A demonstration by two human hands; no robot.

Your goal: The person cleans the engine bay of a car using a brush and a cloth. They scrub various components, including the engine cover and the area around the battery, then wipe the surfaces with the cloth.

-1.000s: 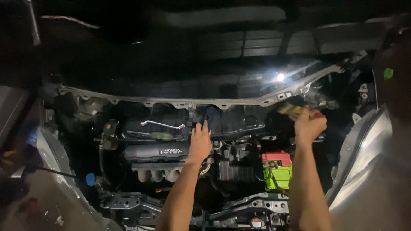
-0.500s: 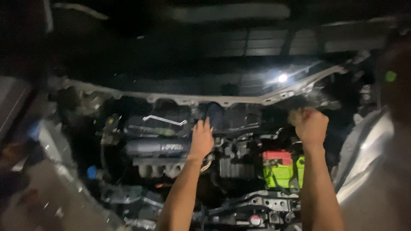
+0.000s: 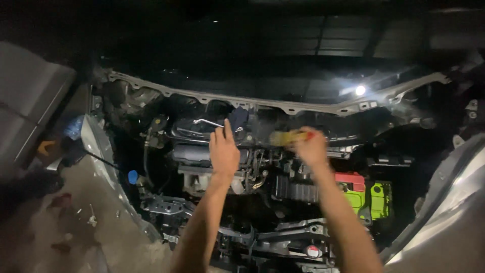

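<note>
I look down into a car's open engine bay in dim light. My left hand [image 3: 224, 151] rests flat, fingers together and extended, on top of the engine [image 3: 202, 156] near a silver wrench [image 3: 208, 123] that lies on the dark engine cover. My right hand [image 3: 310, 148] is closed around a yellow-handled tool [image 3: 285, 137], blurred by motion, held over the middle of the bay and pointing left. Both forearms reach in from the bottom of the frame.
A battery with a red top and green side [image 3: 365, 194] sits at right. A small work light [image 3: 360, 90] glows on the cowl rail [image 3: 283, 106]. A blue cap [image 3: 133, 176] sits at the left, beside a pale fender [image 3: 101, 151]. A grey fender [image 3: 449, 212] borders the right.
My right hand has swung left from the bay's right side to the centre, bringing the yellow-handled tool. The left hand stays on the engine. The camera view shifted right.
</note>
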